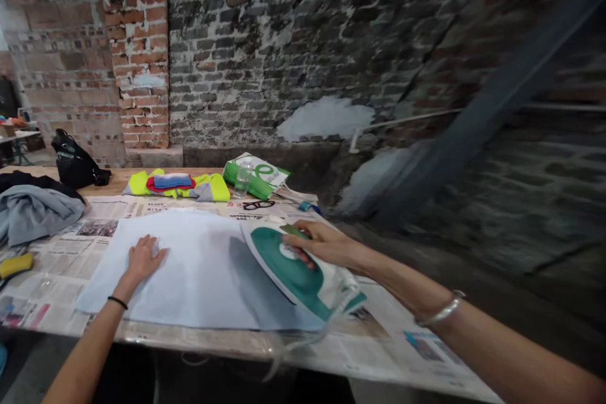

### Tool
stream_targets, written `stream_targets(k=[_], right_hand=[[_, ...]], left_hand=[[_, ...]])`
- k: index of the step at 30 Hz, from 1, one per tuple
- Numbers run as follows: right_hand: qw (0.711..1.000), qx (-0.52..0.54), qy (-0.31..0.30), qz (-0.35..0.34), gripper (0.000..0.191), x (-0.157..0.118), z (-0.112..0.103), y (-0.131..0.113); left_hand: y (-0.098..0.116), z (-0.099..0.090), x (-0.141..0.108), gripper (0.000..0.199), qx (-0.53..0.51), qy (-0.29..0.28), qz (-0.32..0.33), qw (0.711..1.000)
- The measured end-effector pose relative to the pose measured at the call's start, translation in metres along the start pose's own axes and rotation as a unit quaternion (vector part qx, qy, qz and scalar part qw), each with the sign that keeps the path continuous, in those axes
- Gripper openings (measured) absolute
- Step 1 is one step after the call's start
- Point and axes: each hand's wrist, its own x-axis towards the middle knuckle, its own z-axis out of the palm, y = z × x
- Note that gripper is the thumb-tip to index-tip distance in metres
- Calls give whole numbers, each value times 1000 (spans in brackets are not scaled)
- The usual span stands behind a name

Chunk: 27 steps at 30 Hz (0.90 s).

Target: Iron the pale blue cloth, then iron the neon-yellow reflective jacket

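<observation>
My right hand (322, 243) is wrapped round the handle of a green and white clothes iron (284, 271). The iron is tilted up on its side above the right part of a pale blue cloth (199, 271), and a shadow falls on the cloth beside it. A white cord hangs from the iron's rear end down over the table's front edge. On the left part of the cloth my left hand (142, 259) lies flat, its fingers spread. The cloth is spread out smooth; whether it is layered I cannot tell.
Newspaper (61, 278) covers the table. Behind the cloth lie folded yellow clothing (213, 188), a clear bottle (242, 180), a green and white bag (260, 177) and glasses (258, 205). Grey clothing (38, 211), a yellow object (16, 264) and a black bag (73, 158) are left. A brick wall stands behind.
</observation>
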Motion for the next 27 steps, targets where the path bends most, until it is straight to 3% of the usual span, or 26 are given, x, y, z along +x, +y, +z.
stream_targets(k=[4,9,12,15,18,27], right_hand=[[1000,-1,2,-21,21,0,48,-57],[995,-97,-1,-32,15,29,125,-107],[988,-152,8,-34,20,48,143,-121],[985,-172,32,-5,23,60,135,-121],[980,-188,57,41,27,68,115,-106],[940,-230,174,184,30,75,31,-28]], left_hand=[[-22,4,19,50,46,23,-1,999],[-33,19,20,60,86,44,8,995],[-37,23,24,64,102,44,2,994],[-38,24,29,68,111,37,-10,993],[-39,24,32,69,114,29,-15,993],[-41,27,33,70,115,36,-15,993]])
